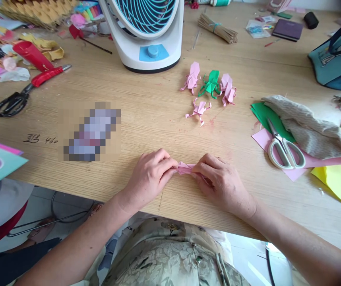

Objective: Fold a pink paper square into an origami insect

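Between my two hands, low over the table's front part, is a small piece of folded pink paper point(185, 168) with narrow pleats. My left hand point(151, 172) pinches its left end between thumb and fingers. On the other end my right hand point(219, 180) is closed, with its fingers covering much of that side. Beyond the hands stand folded paper figures with thin legs: a green figure point(211, 84), a pink figure point(192, 77) to its left, another pink figure point(227, 89) to its right, and a smaller pink figure point(199, 110) nearer me.
White-handled scissors point(285, 151) lie on coloured paper sheets at right, beside a grey cloth point(307, 123). A fan point(151, 43) stands at the back. Black-handled scissors point(15, 97) with a red part are at left, near a blurred object point(94, 131). A blue bag point(337, 59) sits far right.
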A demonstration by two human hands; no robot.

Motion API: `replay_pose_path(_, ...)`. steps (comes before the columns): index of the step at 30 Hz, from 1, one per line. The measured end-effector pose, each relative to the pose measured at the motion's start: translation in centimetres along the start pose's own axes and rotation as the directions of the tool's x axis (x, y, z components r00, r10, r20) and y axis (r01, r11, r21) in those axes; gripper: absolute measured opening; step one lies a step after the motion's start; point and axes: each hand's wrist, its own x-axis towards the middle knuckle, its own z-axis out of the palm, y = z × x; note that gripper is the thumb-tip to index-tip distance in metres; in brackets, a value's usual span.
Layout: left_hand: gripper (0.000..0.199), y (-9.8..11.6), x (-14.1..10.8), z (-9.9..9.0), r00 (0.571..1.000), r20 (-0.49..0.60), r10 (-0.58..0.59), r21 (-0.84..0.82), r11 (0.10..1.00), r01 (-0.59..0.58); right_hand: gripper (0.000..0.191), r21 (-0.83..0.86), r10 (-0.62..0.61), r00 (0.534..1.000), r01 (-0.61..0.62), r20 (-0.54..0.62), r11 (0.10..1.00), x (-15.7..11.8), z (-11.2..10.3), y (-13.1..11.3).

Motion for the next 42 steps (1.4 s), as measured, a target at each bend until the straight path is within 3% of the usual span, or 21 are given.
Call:
replay_pose_path(19, 0.004, 0.0, 0.2, 0.4, 0.993, -0.009, -0.114, -0.214, 0.971, 0.109, 0.013, 0.001, -0.005, 1.0, 0.005, -0.026, 1.0, 0.0, 0.3, 0.1)
replay_pose_path(31, 0.009, 1.2, 2.0, 0.8, 0.998, -0.002, -0.057, -0.163, 0.985, 0.056, 0.019, -0.139, -0.077, 0.996, 0.071, -0.04, 0.988, -1.2, -0.7, 1.1)
replay_pose_path(42, 0.01, 1.3, 1.5, 0.8, 0.998, -0.013, -0.054, -0.173, 0.984, 0.051, 0.02, -0.14, -0.079, 0.996, 0.073, -0.034, 0.987, -1.6, -0.6, 1.0)
